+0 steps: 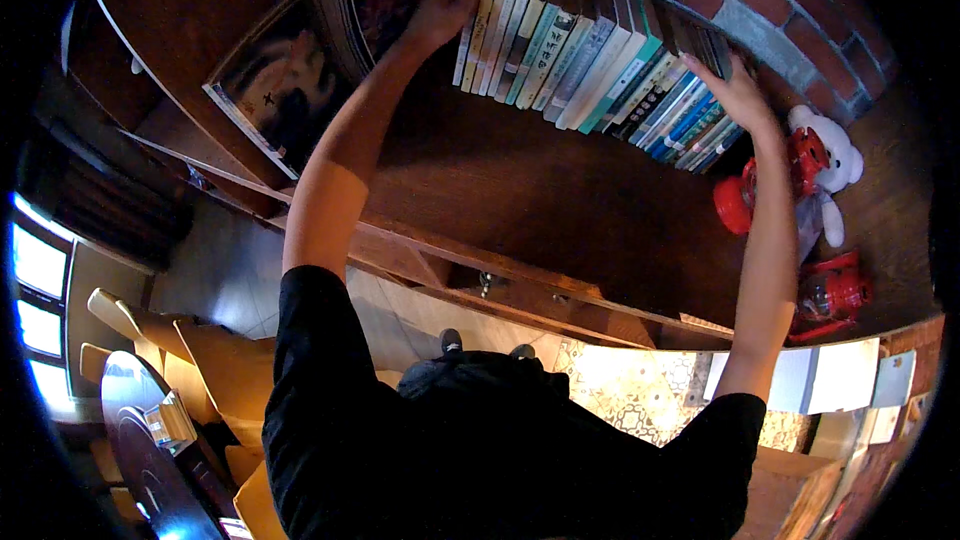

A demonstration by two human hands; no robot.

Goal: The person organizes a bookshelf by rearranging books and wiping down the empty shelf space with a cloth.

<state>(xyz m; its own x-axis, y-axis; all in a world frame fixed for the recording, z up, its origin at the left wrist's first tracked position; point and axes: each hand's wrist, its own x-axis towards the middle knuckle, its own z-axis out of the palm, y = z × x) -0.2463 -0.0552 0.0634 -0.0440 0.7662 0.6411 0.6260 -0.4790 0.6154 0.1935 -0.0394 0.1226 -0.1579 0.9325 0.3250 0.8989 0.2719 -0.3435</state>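
A long row of books (570,65) stands upright on a dark wooden shelf top (520,185), against a brick wall. At the row's left end is my left hand (445,15), its fingers stretched out beside the first book; they lie in shadow. My right hand (738,95) is at the other end, thumb apart from the fingers and resting on the tops of the last books. Part of its fingers is hidden behind those books. The spines are mostly white, cream, teal and blue, and the right part of the row leans a little.
Right of the books sit a white teddy bear (830,150) and red lanterns (835,290). Left of my left arm a dark picture-covered book (275,85) leans by other upright volumes (335,15). Below are tan chairs (220,370) and a round dark table (150,450).
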